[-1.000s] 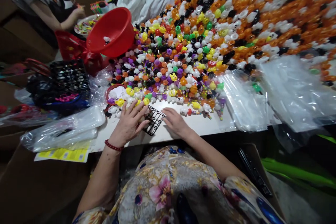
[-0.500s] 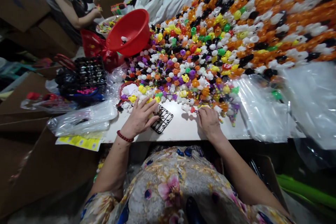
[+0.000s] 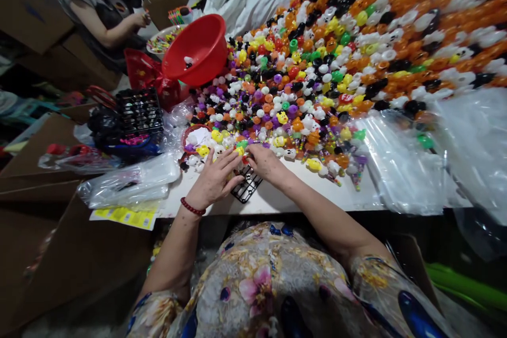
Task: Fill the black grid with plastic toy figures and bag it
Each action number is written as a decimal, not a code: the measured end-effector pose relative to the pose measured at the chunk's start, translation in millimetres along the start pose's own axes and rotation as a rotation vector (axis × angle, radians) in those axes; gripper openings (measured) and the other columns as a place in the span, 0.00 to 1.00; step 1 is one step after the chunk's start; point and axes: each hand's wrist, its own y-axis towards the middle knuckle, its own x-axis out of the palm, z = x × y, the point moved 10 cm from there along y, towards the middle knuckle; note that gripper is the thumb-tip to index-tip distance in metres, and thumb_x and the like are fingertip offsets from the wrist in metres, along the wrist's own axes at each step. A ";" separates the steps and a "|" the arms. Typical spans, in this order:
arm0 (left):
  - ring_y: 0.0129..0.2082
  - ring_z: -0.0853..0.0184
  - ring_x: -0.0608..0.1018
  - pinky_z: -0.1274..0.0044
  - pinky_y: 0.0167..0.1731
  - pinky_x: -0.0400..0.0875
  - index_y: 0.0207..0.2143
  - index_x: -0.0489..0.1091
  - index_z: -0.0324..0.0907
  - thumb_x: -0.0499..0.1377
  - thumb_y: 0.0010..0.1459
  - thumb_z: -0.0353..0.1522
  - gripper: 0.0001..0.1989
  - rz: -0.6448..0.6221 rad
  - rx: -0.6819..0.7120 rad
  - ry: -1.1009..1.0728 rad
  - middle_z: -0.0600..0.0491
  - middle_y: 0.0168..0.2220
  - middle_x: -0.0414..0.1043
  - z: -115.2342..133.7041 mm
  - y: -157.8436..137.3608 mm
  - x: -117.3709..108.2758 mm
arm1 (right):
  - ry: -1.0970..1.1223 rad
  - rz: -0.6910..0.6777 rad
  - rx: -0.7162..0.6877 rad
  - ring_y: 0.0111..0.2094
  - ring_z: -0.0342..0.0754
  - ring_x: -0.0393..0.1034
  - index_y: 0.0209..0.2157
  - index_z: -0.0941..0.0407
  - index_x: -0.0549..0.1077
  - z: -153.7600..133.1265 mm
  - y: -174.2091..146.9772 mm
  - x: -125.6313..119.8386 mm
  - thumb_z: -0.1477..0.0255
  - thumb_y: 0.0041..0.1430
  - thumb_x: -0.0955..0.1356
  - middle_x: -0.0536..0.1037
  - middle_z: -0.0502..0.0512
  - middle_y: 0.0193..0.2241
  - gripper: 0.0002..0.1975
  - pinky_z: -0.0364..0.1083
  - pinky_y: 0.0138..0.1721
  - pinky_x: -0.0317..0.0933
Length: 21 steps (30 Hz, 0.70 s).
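Note:
My left hand point(image 3: 216, 177) rests with outstretched fingers over several small white and yellow plastic toys at the upper left of a black grid tray point(image 3: 249, 186). The thumb reaches across the tray's left side; the palm hides part of the toys. My right hand point(image 3: 266, 162) is at the tray's top edge, its fingertips pinched together on a small toy, of which only a bit of red shows. Just beyond both hands, a large heap of small character-head toys point(image 3: 282, 118) covers the table. A white ghost-faced toy point(image 3: 290, 153) lies to the right of my right hand.
A red basin point(image 3: 214, 37) tilts on the heap at the back left. Clear plastic bags point(image 3: 400, 169) lie on the right, with more bags point(image 3: 130, 179) on the left. A co-worker point(image 3: 106, 31) is at the far left beside a bowl of small pieces point(image 3: 162, 42).
My right hand has moved left, from the heap's near edge to the tray, carrying a small toy with it. My left hand stays over the tray. The co-worker's arm has shifted slightly.

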 end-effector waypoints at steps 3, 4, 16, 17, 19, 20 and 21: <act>0.67 0.57 0.61 0.52 0.67 0.45 0.63 0.60 0.43 0.49 0.67 0.40 0.25 -0.018 -0.004 0.001 0.43 0.65 0.62 -0.5 1.0 0.8 | 0.048 -0.030 0.027 0.38 0.50 0.70 0.45 0.58 0.69 -5.5 -0.6 7.9 0.79 0.60 0.63 0.76 0.59 0.38 0.11 0.47 0.42 0.63; 0.68 0.57 0.60 0.52 0.67 0.45 0.64 0.59 0.43 0.49 0.67 0.40 0.25 -0.027 -0.009 0.002 0.42 0.66 0.60 -0.9 1.4 1.1 | 0.068 -0.034 0.036 0.38 0.51 0.70 0.47 0.58 0.68 -6.6 -2.1 9.4 0.78 0.61 0.62 0.77 0.60 0.38 0.13 0.48 0.41 0.63; 0.66 0.53 0.62 0.47 0.65 0.44 0.66 0.58 0.50 0.50 0.66 0.41 0.26 0.029 0.029 -0.006 0.45 0.64 0.63 -0.7 1.4 2.5 | 0.133 0.074 -0.012 0.51 0.52 0.70 0.61 0.56 0.60 -5.6 -28.5 9.0 0.76 0.65 0.59 0.74 0.63 0.51 0.23 0.52 0.52 0.65; 0.66 0.54 0.62 0.47 0.65 0.45 0.66 0.58 0.49 0.50 0.66 0.41 0.26 0.036 0.033 -0.010 0.45 0.63 0.64 -0.2 1.3 1.8 | 0.075 0.087 -0.006 0.50 0.52 0.70 0.60 0.56 0.63 -1.4 -39.3 0.5 0.75 0.65 0.60 0.75 0.63 0.50 0.21 0.52 0.52 0.65; 0.66 0.54 0.62 0.48 0.65 0.45 0.65 0.58 0.48 0.50 0.67 0.41 0.26 0.041 0.035 -0.015 0.45 0.63 0.65 0.7 1.0 0.7 | -0.105 0.090 0.074 0.45 0.53 0.71 0.54 0.56 0.69 17.4 -67.6 -18.6 0.74 0.66 0.60 0.76 0.62 0.45 0.16 0.50 0.47 0.67; 0.66 0.54 0.62 0.48 0.65 0.45 0.65 0.59 0.48 0.50 0.67 0.41 0.26 0.039 0.034 -0.018 0.45 0.63 0.65 0.9 0.9 0.5 | -0.215 0.083 0.149 0.42 0.53 0.72 0.51 0.56 0.71 32.1 -84.1 -29.2 0.74 0.66 0.60 0.75 0.62 0.43 0.15 0.49 0.43 0.68; 0.66 0.54 0.62 0.48 0.65 0.46 0.64 0.59 0.47 0.50 0.67 0.41 0.25 0.038 0.031 -0.020 0.45 0.63 0.65 0.9 0.8 0.4 | -0.322 0.091 0.235 0.40 0.53 0.72 0.50 0.58 0.72 48.5 -101.6 -42.1 0.74 0.66 0.60 0.75 0.63 0.42 0.14 0.49 0.40 0.68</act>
